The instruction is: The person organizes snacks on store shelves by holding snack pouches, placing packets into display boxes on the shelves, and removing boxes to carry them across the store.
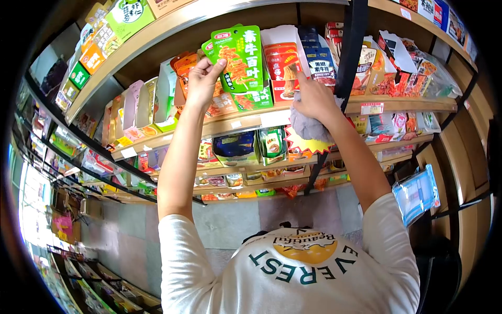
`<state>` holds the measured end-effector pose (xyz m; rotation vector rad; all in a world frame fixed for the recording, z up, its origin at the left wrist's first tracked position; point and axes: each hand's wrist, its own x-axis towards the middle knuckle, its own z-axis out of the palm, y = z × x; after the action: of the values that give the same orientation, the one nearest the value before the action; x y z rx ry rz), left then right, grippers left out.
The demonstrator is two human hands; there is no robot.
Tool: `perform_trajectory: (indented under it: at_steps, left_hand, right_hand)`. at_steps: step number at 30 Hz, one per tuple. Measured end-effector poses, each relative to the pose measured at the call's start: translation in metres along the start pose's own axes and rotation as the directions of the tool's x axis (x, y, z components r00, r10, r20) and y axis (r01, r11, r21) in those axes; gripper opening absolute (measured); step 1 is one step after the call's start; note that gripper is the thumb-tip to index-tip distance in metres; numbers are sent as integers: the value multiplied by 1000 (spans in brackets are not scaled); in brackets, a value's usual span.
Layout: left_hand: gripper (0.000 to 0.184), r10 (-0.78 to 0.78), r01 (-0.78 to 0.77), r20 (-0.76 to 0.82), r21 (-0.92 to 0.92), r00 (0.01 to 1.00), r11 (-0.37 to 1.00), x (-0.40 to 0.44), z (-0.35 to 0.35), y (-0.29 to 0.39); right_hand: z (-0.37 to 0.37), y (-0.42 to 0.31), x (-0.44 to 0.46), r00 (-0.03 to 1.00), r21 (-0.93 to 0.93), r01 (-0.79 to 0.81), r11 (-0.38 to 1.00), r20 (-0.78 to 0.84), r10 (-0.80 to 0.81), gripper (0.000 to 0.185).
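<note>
We pinch a green packet point(243, 56) in our left hand point(205, 78); right of that grip, our right hand point(317, 99), beside red packets point(280, 58), clutches a gray cloth point(308, 124).

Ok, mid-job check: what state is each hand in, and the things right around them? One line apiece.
Left hand: closed, pinching the green packet.
Green packet: held upright, front toward the camera.
Right hand: index finger extended; contact with the red packets unclear.
Grey cloth: bunched up in the right hand.
White box: open, back panel raised.
Red packets: standing in the white box.
</note>
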<state>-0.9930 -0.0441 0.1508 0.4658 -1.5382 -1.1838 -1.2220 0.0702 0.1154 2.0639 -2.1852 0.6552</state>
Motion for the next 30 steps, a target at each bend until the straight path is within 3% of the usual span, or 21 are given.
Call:
perform_trajectory:
  at_steps: [6,18,22,25,28,30]
  left_hand:
    - [17,49,-48,17,-72,999,996,1,3,7]
    - [19,58,-58,19,3,998,998,3,4,13]
    - [15,175,-190,-174,-73,969,979,8,1,18]
    - [15,90,-142,-235,-214,968,967,15,-4,19]
    - [17,-36,-4,-205,-191,978,982,19,11,20]
    - [19,4,-21,-139,-119,990,993,30,27,9]
  right_hand:
    - [1,-1,1,999,2,-35,999,11,35,56]
    - [3,-1,-1,999,19,-26,1000,-24,26,56]
    - [3,1,-2,1000,35,-13,999,-16,13,56]
    - [4,2,-1,1000,42,-22,999,-13,22,56]
    - [2,1,-1,1000,36,-29,999,-8,30,54]
    - [3,1,-1,999,34,-28,999,-14,29,51]
